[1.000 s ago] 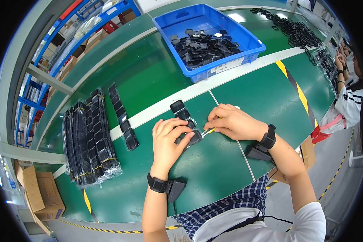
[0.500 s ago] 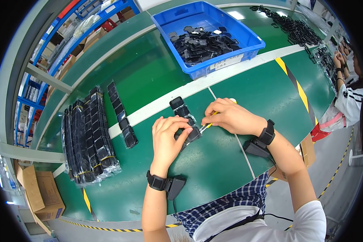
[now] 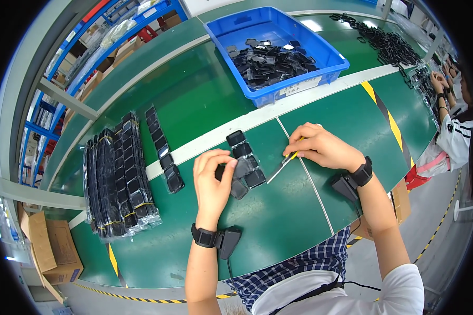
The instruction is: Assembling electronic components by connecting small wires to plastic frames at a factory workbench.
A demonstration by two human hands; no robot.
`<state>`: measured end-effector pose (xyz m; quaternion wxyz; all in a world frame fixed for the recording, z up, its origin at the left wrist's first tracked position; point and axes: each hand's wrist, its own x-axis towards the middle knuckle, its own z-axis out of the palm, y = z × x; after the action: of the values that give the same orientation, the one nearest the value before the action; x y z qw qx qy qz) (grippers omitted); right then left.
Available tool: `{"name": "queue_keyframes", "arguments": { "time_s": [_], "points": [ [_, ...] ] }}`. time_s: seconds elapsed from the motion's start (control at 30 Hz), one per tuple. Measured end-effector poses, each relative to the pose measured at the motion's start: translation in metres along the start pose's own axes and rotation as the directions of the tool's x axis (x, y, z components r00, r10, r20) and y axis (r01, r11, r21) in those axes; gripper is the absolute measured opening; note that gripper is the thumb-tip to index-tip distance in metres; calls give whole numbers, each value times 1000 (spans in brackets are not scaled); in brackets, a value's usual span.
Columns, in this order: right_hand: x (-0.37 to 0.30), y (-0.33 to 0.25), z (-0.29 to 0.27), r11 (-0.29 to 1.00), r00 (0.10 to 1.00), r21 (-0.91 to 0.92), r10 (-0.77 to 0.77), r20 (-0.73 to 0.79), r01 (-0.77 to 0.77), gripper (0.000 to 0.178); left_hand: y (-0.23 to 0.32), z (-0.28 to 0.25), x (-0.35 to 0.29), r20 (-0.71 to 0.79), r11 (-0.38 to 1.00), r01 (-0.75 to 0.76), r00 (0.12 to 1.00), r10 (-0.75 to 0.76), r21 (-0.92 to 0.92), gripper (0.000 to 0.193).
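Observation:
On the green bench, a short strip of black square pieces (image 3: pixel 236 138) in clear film lies in front of me. My left hand (image 3: pixel 213 173) is closed at the strip's left side, thumb and fingers pinching a dark square piece (image 3: pixel 242 168). Just below that piece, a greyish square piece (image 3: pixel 239 189) overlaps the strip's lower end. To the right, my right hand (image 3: pixel 320 148) is closed around a thin cutter knife (image 3: pixel 281 167) with a yellow handle. Its long metal blade points down left toward the strip and stands apart from it.
Beyond the strip stands a blue bin (image 3: pixel 265 95) holding many black pieces. At left lie bundled film strips (image 3: pixel 122 178) with yellow bands, beside a single strip (image 3: pixel 163 149). Black loops (image 3: pixel 386 44) are heaped at far right, near a co-worker (image 3: pixel 452 126). A cardboard box (image 3: pixel 63 252) is at lower left.
My right hand has drawn the knife back to the right, away from the strip. My left hand has shifted slightly left, and a dark piece now shows in its pinch.

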<state>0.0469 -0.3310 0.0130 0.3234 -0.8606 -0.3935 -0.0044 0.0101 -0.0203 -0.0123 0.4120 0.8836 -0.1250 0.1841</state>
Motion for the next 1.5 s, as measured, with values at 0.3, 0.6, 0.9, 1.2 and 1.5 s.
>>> {"name": "queue_keyframes", "arguments": {
  "time_s": [0.3,0.6,0.9,1.2,1.5],
  "points": [
    [2,-6,3,986,980,6,166,-106,-166,32,4,-10,-6,-42,993,-26,999,31,113,17],
    [4,-10,18,993,995,-101,53,-86,-62,30,25,-9,-7,262,911,-338,925,276,236,25],
    [3,-15,20,998,1000,-55,-17,10,17,30,9,5,-3,151,956,-270,956,252,117,15],
    [4,-14,20,999,999,-46,-29,18,30,31,6,8,-1,166,966,-208,969,182,153,13],
    [13,-10,35,995,997,-81,-55,-47,51,27,9,9,0,198,980,-149,973,121,131,13]
  ]
}}
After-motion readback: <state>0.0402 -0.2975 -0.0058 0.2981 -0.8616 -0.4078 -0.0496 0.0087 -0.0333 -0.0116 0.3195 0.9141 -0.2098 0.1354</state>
